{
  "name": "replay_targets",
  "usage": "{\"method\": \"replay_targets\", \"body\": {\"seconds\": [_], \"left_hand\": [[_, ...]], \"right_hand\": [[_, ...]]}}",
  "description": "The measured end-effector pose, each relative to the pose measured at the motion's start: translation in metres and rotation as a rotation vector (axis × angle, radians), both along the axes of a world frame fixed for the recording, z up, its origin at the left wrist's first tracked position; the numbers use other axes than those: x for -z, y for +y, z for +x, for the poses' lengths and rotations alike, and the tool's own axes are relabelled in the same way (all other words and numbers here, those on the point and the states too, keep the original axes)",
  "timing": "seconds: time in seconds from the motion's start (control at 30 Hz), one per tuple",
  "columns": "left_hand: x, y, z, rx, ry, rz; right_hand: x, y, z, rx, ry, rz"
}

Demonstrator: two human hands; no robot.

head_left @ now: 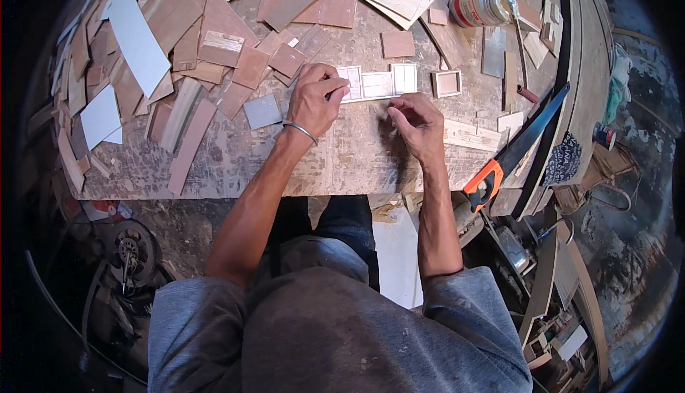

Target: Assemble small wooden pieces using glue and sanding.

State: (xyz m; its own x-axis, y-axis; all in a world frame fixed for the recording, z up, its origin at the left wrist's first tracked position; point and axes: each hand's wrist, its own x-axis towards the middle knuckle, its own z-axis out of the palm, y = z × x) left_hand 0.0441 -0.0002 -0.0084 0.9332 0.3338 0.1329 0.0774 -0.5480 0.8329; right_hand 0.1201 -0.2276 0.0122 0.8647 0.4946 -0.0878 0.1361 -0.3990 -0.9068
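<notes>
A row of small, shallow wooden frames (377, 85) with pale backs lies on the workbench between my hands. My left hand (314, 102), with a metal bangle at the wrist, is closed on the row's left end, its fingertips covering part of it. At the right end, my right hand (419, 125) has its fingers curled and thumb drawn in beside the front edge. Whatever lies between those fingertips, if anything, is too small to make out. A separate little wooden frame (447, 83) sits just right of the row. Behind it lies a brown wood rectangle (397, 44).
Wood offcuts (171, 18) and white strips (135, 43) crowd the worn workbench (235, 175) at left. A glue-smeared jar (481, 8) lies at the far right. An orange-handled handsaw (517, 150) rests along the right edge. A grey square (262, 111) is near my left hand.
</notes>
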Motion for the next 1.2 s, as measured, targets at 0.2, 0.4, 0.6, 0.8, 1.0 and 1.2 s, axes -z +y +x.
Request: {"method": "replay_targets", "body": {"seconds": [0.2,0.4,0.6,0.8,1.0,1.2], "left_hand": [[0.001,0.0,-0.001,0.004,0.004,-0.022],[0.001,0.001,-0.002,0.012,-0.003,-0.028],[0.002,0.003,-0.005,0.017,0.012,-0.053],[-0.004,0.005,-0.006,0.023,-0.084,-0.014],[-0.042,-0.002,-0.044,-0.21,0.099,-0.203],[-0.051,-0.021,-0.153,-0.127,0.312,-0.011]], "right_hand": [[-0.01,0.001,-0.007,0.028,0.048,-0.02],[-0.012,-0.001,-0.007,0.046,0.095,0.009],[-0.011,-0.004,-0.008,0.018,0.008,0.007],[-0.008,-0.014,-0.014,0.126,0.06,0.079],[-0.037,-0.057,-0.054,0.293,0.153,0.016],[-0.078,-0.088,-0.125,0.303,0.172,-0.113]]}}
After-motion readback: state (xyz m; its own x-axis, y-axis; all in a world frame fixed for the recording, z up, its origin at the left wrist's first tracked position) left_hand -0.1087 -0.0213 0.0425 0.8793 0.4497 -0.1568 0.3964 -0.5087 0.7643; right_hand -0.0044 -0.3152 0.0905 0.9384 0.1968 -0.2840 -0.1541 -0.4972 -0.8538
